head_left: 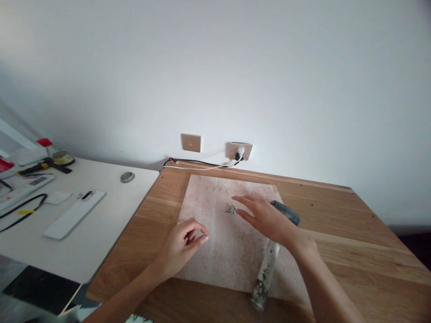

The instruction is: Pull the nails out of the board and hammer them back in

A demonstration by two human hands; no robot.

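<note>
My left hand hovers over the left part of a pale, worn wooden board. Its thumb and index finger meet in a pinch; whatever may be between them is too small to make out. With fingers stretched apart, my right hand reaches over the board beside a small pile of screws or nails. Under my right wrist lies a hammer, its dark head to the right and its scuffed pale handle pointing towards me. A row of small dots, nails or holes, runs near the board's far edge.
The board rests on a wooden table against a wall. Cables run along the back to a socket. On a white table at left lie a white flat device, a grey round object, a bottle and cables.
</note>
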